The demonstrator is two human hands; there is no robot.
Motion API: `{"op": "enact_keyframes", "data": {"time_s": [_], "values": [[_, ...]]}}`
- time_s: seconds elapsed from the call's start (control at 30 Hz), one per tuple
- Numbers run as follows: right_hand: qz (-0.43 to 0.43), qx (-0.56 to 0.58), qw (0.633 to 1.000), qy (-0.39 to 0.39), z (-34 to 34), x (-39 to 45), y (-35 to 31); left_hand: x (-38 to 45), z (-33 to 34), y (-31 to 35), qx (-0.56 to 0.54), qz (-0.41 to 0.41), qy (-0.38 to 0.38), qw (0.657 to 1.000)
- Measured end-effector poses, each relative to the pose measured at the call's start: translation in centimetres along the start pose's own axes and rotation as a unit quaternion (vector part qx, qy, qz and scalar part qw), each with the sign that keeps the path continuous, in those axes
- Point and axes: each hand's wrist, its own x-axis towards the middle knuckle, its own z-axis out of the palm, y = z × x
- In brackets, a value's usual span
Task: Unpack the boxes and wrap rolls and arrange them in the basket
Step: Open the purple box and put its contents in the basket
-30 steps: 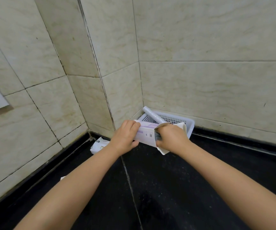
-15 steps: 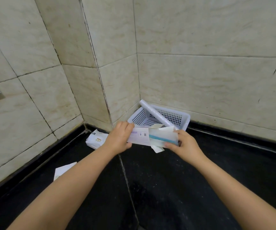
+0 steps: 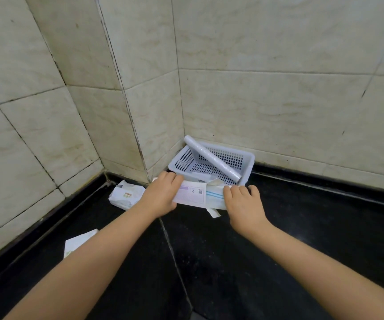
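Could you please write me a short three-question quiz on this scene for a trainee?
1. True or false: the clear plastic wrap roll stands fully upright in the white perforated plastic basket.
2. Which hand grips the end of the long white cardboard box with the torn-open flaps: (a) left hand, (b) right hand?
3. What lies on the black countertop beside the left forearm, near the wall?

Key:
1. False; it leans diagonally, one end propped on the basket's back corner.
2. (b).
3. A crumpled white package and a flat white paper piece.
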Motion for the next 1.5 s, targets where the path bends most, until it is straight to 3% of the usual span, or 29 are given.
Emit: {"op": "enact_keyframes", "data": {"time_s": [0.23, 0.5, 0.63, 0.9, 1.03, 1.17, 1.23, 1.37, 1.5], "values": [[0.001, 0.026, 0.996, -0.083, 0.9, 1.3, -2.0, -1.1, 1.5, -2.2, -0.013, -0.032, -0.033, 0.999], [0.128, 0.168, 0.964, -0.162, 1.4, 3.5, 4.2, 0.6, 6.0, -4.7, -0.008, -0.147, -0.124, 0.981], [0.164, 0.273, 0.932, -0.173, 1.6, 8.2, 7.2, 2.7, 9.1, -4.6, -0.025, -0.123, -0.176, 0.976], [0.159, 0.353, 0.891, -0.237, 8.9, 22.7, 6.3, 6.3, 13.6, -3.4, -0.026, -0.08, -0.29, 0.953], [0.137, 0.385, 0.855, -0.319, 12.9, 26.8, 4.6, 6.7, 14.5, -4.1, -0.026, -0.064, -0.304, 0.95], [0.137, 0.41, 0.794, -0.427, 15.9, 28.1, 3.6, 6.8, 14.6, -4.7, -0.036, -0.055, -0.304, 0.951], [0.161, 0.363, 0.806, -0.439, 17.1, 28.1, 3.4, 6.7, 14.7, -4.6, -0.034, -0.054, -0.303, 0.951], [0.154, 0.27, 0.865, -0.395, 17.9, 27.8, 2.3, 6.6, 14.8, -4.6, -0.045, -0.057, -0.307, 0.949], [0.155, 0.262, 0.87, -0.388, 16.7, 27.7, 2.1, 6.8, 14.0, -4.2, -0.05, -0.068, -0.323, 0.943]]}}
